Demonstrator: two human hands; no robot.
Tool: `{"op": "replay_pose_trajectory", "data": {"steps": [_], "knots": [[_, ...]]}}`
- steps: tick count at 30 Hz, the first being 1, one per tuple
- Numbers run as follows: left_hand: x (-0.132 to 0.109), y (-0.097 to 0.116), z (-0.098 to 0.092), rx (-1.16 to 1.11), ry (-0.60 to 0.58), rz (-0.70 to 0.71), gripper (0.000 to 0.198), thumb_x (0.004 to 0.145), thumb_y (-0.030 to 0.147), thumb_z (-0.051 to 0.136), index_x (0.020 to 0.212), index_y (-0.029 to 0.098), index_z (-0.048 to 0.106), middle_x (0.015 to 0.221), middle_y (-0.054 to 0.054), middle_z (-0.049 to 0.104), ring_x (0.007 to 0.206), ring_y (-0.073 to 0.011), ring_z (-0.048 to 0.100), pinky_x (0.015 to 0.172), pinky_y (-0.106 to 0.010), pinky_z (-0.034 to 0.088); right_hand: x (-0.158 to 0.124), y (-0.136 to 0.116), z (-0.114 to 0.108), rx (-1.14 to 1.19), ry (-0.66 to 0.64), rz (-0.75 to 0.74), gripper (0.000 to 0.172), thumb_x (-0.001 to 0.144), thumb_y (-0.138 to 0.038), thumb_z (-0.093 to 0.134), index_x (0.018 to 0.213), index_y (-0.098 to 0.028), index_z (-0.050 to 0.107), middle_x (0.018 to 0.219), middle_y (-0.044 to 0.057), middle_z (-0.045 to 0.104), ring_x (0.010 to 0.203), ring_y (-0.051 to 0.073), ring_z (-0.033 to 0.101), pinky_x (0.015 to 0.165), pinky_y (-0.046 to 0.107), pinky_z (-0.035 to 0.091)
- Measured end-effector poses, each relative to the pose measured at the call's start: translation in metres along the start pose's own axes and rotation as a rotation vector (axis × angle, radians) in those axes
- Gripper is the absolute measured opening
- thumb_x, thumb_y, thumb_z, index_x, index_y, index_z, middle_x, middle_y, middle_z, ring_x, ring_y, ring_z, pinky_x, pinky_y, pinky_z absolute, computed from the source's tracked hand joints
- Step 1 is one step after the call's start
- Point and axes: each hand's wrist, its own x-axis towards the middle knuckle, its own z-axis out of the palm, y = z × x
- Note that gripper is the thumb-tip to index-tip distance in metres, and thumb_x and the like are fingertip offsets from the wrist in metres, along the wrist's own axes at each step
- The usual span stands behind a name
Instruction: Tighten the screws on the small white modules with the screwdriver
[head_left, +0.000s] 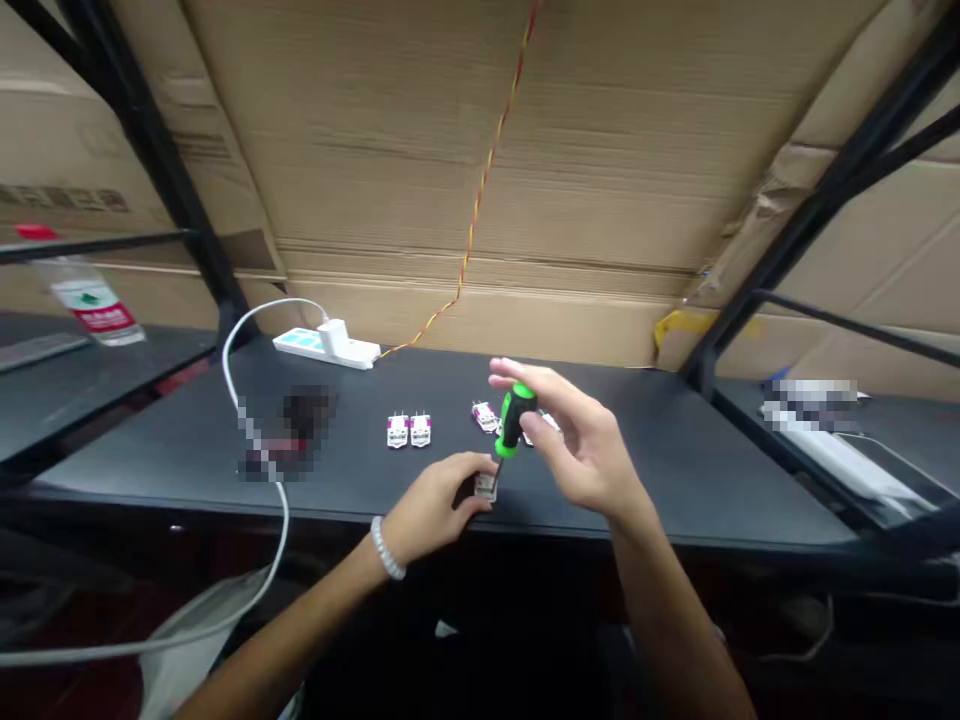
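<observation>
My left hand (439, 505) pinches a small white plug-like piece (485, 486) between thumb and fingers at the table's front edge. A green and black screwdriver (514, 420) stands nearly upright, tilted slightly, with its tip down on that piece. My right hand (581, 430) has its thumb and fingers about the screwdriver's handle, with the fingers rather straight. Two white and purple plugs with metal prongs (409, 430) lie side by side left of the screwdriver. Behind it lies another such plug (484, 416), and more white pieces are partly hidden by my right hand.
A white power strip (300, 343) with a plug in it lies at the back. Its white cable (226, 350) loops over the left side. A twisted red and yellow wire (480, 190) hangs before the cardboard. Black posts (161, 150) flank the table; a water bottle (97, 300) stands left.
</observation>
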Motion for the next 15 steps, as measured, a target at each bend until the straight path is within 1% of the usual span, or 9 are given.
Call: {"op": "replay_pose_trajectory", "data": {"steps": [2,4,6,8,9,10,12,14,15], "knots": [[-0.0006,-0.0009,0.0005,0.003,0.007,0.001,0.030,0.094,0.017,0.076,0.124,0.022,0.071,0.130,-0.009,0.078,0.120,-0.0279,0.074,0.113,-0.043,0.057,0.0011,0.0024,0.0023,0.009,0.026,0.023,0.035,0.104,-0.029,0.068,0.139,-0.031,0.073,0.118,0.008,0.076,0.104,0.023,0.075,0.092,0.042,0.065],[-0.0010,-0.0017,0.0009,0.007,0.010,0.007,0.030,0.094,0.017,0.076,0.124,0.022,0.071,0.131,-0.010,0.078,0.122,-0.0281,0.074,0.114,-0.043,0.056,0.0018,0.0047,0.0038,-0.070,0.110,0.010,0.029,0.095,-0.033,0.082,0.124,-0.030,0.079,0.105,0.006,0.073,0.092,0.021,0.072,0.082,0.038,0.065],[-0.0013,-0.0022,0.0013,0.006,0.013,0.018,0.030,0.095,0.016,0.076,0.124,0.021,0.071,0.131,-0.010,0.078,0.123,-0.0278,0.073,0.115,-0.043,0.056,0.0017,0.0063,0.0036,-0.093,0.132,-0.001,0.031,0.094,-0.034,0.081,0.125,-0.030,0.079,0.113,0.008,0.070,0.097,0.022,0.071,0.087,0.040,0.065],[-0.0013,-0.0023,0.0018,0.009,0.016,0.025,0.032,0.095,0.016,0.076,0.125,0.021,0.071,0.133,-0.010,0.078,0.125,-0.0279,0.073,0.115,-0.043,0.055,0.0009,0.0067,0.0016,-0.008,0.068,0.018,0.038,0.102,-0.031,0.068,0.141,-0.031,0.072,0.132,0.011,0.069,0.112,0.025,0.072,0.098,0.044,0.064],[-0.0013,-0.0022,0.0019,0.012,0.015,0.024,0.032,0.095,0.016,0.076,0.126,0.021,0.071,0.133,-0.010,0.077,0.125,-0.0280,0.073,0.115,-0.043,0.055,0.0006,0.0063,0.0003,0.041,0.031,0.036,0.042,0.105,-0.028,0.063,0.147,-0.032,0.068,0.138,0.011,0.069,0.116,0.025,0.073,0.100,0.045,0.064],[-0.0012,-0.0020,0.0021,0.015,0.013,0.022,0.032,0.095,0.016,0.076,0.125,0.021,0.071,0.132,-0.010,0.078,0.124,-0.0281,0.073,0.115,-0.043,0.056,0.0005,0.0056,-0.0009,0.068,0.007,0.050,0.044,0.107,-0.027,0.061,0.150,-0.033,0.066,0.137,0.010,0.071,0.115,0.024,0.074,0.099,0.045,0.064],[-0.0011,-0.0013,0.0021,0.020,0.013,0.018,0.032,0.094,0.016,0.076,0.125,0.021,0.071,0.130,-0.010,0.078,0.122,-0.0281,0.074,0.113,-0.043,0.057,0.0010,0.0037,-0.0028,0.018,0.021,0.039,0.040,0.103,-0.028,0.070,0.142,-0.033,0.072,0.119,0.007,0.077,0.103,0.022,0.075,0.089,0.040,0.066],[-0.0009,-0.0009,0.0019,0.024,0.018,0.015,0.031,0.094,0.016,0.076,0.124,0.021,0.071,0.129,-0.010,0.079,0.121,-0.0280,0.074,0.112,-0.043,0.057,0.0017,0.0019,-0.0034,-0.094,0.079,-0.002,0.037,0.095,-0.031,0.082,0.131,-0.032,0.078,0.105,0.005,0.073,0.092,0.021,0.071,0.081,0.038,0.065],[-0.0009,-0.0009,0.0019,0.024,0.019,0.017,0.030,0.094,0.016,0.076,0.124,0.021,0.072,0.129,-0.010,0.079,0.121,-0.0281,0.074,0.112,-0.043,0.057,0.0019,0.0013,-0.0034,-0.126,0.088,-0.017,0.040,0.092,-0.032,0.084,0.132,-0.032,0.078,0.106,0.005,0.071,0.092,0.021,0.070,0.082,0.038,0.065]]}}
